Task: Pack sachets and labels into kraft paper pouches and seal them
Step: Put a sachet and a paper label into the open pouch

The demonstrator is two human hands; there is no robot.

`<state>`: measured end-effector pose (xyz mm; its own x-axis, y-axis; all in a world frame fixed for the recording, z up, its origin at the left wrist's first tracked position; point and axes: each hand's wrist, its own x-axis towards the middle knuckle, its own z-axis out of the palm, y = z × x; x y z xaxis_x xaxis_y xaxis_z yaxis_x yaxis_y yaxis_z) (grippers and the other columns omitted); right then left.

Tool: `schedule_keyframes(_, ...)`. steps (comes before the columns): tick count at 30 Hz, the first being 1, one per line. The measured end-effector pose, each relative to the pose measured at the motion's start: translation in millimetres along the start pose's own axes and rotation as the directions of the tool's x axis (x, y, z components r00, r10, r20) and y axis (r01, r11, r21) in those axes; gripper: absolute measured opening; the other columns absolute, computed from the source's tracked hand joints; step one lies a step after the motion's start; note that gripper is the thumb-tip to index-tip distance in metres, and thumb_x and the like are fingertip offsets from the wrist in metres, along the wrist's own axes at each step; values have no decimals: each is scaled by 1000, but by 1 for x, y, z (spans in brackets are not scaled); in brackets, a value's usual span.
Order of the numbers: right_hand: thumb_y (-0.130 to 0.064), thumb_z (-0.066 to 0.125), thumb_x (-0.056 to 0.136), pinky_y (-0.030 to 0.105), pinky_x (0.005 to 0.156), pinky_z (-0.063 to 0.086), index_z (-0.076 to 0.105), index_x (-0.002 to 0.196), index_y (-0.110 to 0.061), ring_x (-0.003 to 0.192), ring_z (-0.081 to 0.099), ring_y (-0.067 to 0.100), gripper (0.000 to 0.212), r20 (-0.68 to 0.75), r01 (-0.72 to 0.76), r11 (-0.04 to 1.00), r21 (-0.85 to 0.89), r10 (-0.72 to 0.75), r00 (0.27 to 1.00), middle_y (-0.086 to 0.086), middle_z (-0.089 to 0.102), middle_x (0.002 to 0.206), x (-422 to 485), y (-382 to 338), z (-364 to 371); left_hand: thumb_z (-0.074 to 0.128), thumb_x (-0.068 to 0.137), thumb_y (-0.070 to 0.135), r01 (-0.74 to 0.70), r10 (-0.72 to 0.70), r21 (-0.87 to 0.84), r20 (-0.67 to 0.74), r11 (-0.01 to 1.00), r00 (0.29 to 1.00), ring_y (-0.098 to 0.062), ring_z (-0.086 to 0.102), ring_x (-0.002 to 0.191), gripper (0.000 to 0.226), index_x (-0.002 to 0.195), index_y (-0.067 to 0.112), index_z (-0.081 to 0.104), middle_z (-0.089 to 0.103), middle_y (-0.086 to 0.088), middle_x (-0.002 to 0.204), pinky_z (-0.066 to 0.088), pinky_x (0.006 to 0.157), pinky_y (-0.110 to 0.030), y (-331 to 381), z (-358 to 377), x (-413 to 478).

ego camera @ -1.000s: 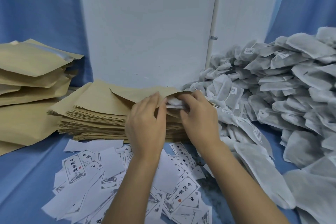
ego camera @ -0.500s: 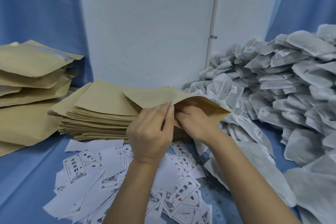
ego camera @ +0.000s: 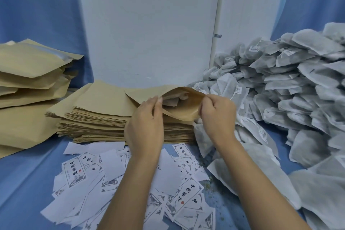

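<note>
A kraft paper pouch (ego camera: 182, 109) is held open above the stack of flat empty pouches (ego camera: 104, 114). My left hand (ego camera: 145, 127) pinches the left side of its mouth and my right hand (ego camera: 217, 115) pinches the right side. Inside the open mouth a grey-white sachet (ego camera: 172, 101) shows. Loose printed labels (ego camera: 188, 195) lie scattered on the blue cloth below my forearms. A large heap of grey sachets (ego camera: 291, 87) fills the right side.
Filled kraft pouches (ego camera: 31, 73) are piled at the far left. A white panel (ego camera: 149, 24) stands behind the stack, with blue cloth (ego camera: 26, 172) over the table and blue curtains on both sides. Small crumbs lie among the labels near the sachets.
My right hand pushed a sachet into the pouch, then came out of it. Both hands now pull the pouch's mouth apart, with the sachet inside.
</note>
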<state>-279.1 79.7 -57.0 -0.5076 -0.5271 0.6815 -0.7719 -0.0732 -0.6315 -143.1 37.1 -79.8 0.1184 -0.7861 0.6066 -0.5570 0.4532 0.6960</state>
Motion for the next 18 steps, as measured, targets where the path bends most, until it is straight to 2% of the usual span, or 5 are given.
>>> schedule_keyframes(4, -15, 44, 83, 32, 63, 45, 64, 73, -1, 74, 56, 29, 27, 216, -190, 932, -308, 263, 940, 11, 66, 77, 4, 24, -1, 33, 97, 50, 76, -76, -21, -10, 997, 997, -17, 59, 98, 42, 117, 32, 65, 68, 8, 108, 30, 67, -25, -2, -3, 1)
schedule_keyframes(8, -43, 49, 87, 35, 87, 43, 60, 108, -7, 108, 53, 33, 44, 455, -162, 871, -463, 391, 800, 13, 60, 110, -1, 37, 11, 33, 97, 50, 65, -65, -32, -14, 997, 998, -18, 59, 95, 42, 116, 31, 65, 68, 7, 105, 29, 66, -26, -2, -3, 3)
schedule_keyframes(11, -51, 56, 79, 50, 112, 25, 34, 141, -10, 141, 15, 38, 78, 541, -104, 809, -579, 476, 693, 18, 23, 151, -4, 42, 23, 33, 98, 49, 68, -68, -31, -11, 997, 998, -19, 59, 95, 41, 115, 30, 66, 68, 6, 105, 28, 65, -26, -3, -3, 2)
schedule_keyframes(13, -45, 61, 81, 52, 114, 20, 23, 145, -6, 143, 5, 39, 84, 487, -108, 775, -622, 492, 722, 19, 10, 154, -8, 46, 28, 33, 98, 49, 66, -66, -39, -5, 997, 998, -18, 59, 96, 42, 114, 30, 66, 68, 5, 105, 29, 65, -26, -4, -3, 2)
schedule_keyframes(18, -31, 66, 83, 42, 113, 25, 17, 142, 8, 137, 22, 41, 85, 373, -272, 810, -520, 502, 780, 27, 18, 147, -9, 48, 29, 31, 97, 50, 66, -66, -48, 19, 997, 998, -16, 60, 96, 44, 117, 31, 65, 68, 6, 105, 31, 66, -26, -5, -3, 1)
